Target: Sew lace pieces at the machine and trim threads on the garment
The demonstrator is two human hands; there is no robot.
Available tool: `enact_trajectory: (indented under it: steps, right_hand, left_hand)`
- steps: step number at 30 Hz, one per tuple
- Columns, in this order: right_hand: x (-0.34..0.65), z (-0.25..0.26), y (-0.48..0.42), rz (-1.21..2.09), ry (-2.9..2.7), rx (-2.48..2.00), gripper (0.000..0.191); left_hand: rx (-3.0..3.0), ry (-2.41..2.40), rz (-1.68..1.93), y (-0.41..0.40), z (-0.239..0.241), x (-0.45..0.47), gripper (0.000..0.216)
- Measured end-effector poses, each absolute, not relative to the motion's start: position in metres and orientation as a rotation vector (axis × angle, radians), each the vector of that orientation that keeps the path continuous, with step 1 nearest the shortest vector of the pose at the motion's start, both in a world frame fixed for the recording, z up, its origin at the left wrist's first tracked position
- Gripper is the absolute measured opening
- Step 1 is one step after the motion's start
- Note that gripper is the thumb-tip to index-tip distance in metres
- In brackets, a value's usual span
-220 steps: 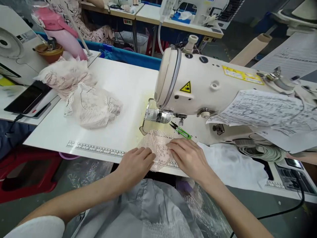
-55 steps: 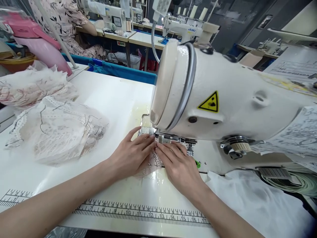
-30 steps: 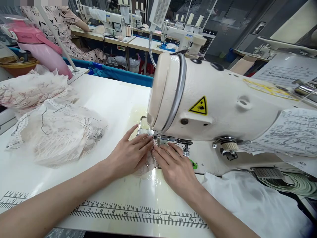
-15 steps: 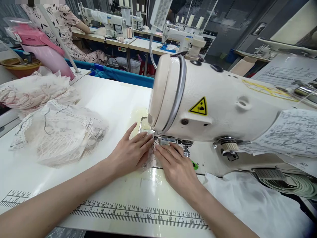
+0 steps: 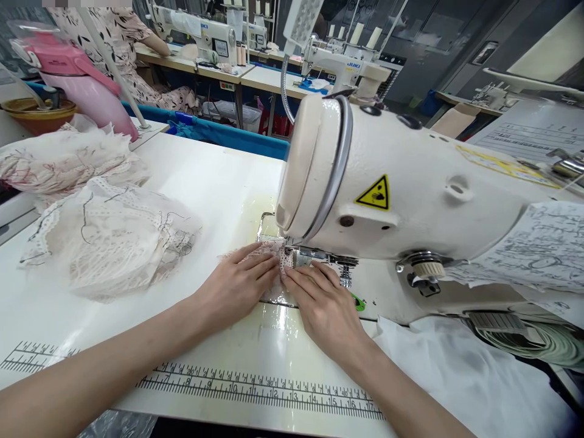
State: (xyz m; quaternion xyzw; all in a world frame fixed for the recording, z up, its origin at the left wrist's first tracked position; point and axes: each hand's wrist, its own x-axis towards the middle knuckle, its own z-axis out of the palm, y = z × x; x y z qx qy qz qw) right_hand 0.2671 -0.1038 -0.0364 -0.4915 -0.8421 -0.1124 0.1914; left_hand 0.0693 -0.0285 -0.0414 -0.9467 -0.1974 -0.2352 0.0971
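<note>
My left hand [image 5: 239, 281] lies flat on a piece of pale pink lace [image 5: 272, 246], its fingers stretched out and close together, pointing at the needle area. Right beside it, my right hand [image 5: 326, 307] rests with extended fingers, the fingertips on the lace's near edge. Both hands are in front of the head of a white sewing machine [image 5: 387, 188]. The lace runs over the metal plate under the presser foot; the needle itself is hidden by the machine head and fingers. Part of the lace is covered by my hands.
Lace pieces with loose dark threads [image 5: 114, 237] lie on the left. Behind them stand a pink bottle [image 5: 86, 91] and a brown bowl [image 5: 39, 115]. White cloth [image 5: 456, 365] lies at right. A printed ruler [image 5: 255, 392] marks the table's front. Another person [image 5: 109, 55] sits across.
More lace now shows beyond my left fingers. My left hand has drawn slightly back, its forefinger lowered onto the lace. My right hand stays nearly in place. The view has shifted slightly.
</note>
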Motion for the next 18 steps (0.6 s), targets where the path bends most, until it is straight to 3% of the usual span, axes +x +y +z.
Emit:
enact_trajectory:
  steps: [6, 18]
  right_hand:
    - [0.2610, -0.0343, -0.1054, -0.179, -2.425, -1.345, 0.038]
    - [0.2578, -0.0391, -0.1044, -0.222, -2.440, -1.413, 0.040]
  left_hand:
    - [-2.857, -0.606, -0.714, -0.0243, -0.0393, 0.0666, 0.037]
    - [-2.901, -0.658, -0.642, -0.0220, -0.0424, 0.0641, 0.039]
